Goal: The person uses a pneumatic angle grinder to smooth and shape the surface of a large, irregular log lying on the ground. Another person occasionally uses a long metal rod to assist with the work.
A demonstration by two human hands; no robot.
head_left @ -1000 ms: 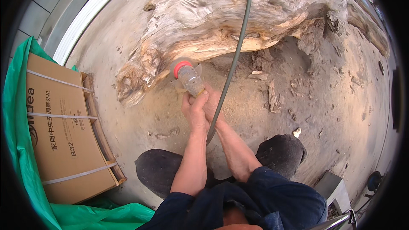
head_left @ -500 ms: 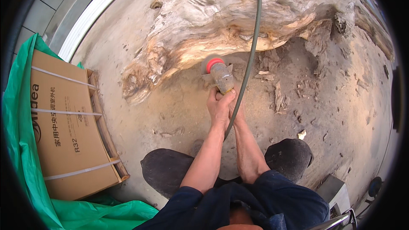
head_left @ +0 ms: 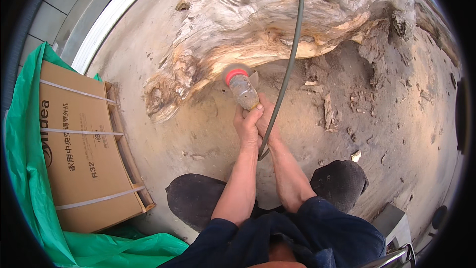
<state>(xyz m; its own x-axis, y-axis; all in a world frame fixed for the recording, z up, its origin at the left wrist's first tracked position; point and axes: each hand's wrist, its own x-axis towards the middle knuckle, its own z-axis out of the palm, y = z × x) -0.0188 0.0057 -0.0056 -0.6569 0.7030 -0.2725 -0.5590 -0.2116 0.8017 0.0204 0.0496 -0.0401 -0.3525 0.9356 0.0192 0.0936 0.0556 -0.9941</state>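
Note:
A dusty grey angle grinder (head_left: pixel 243 92) with a red ring near its head is held out in front of me. Its disc is a blur, right by the lower edge of a big weathered log (head_left: pixel 233 20); I cannot tell whether they touch. My left hand (head_left: pixel 246 126) is wrapped round the back end of the tool, the thumb lying along the top. On the tool's other side my right hand (head_left: pixel 268 116) also grips it, its fingers partly hidden. A thick green cord (head_left: pixel 292 52) hangs across the log and curves down by my right wrist.
A strapped cardboard box (head_left: pixel 89 154) on a wooden pallet stands at the left, with a green plastic sheet (head_left: pixel 29 164) around it. Bark scraps (head_left: pixel 328 111) and sawdust litter the ground right of the tool. A grey metal object (head_left: pixel 391 221) lies near lower right.
The grinder and both hands have shifted left along the log's lower edge, and the tool now slants more to the left. The cord's lower bend has come into view near my wrists.

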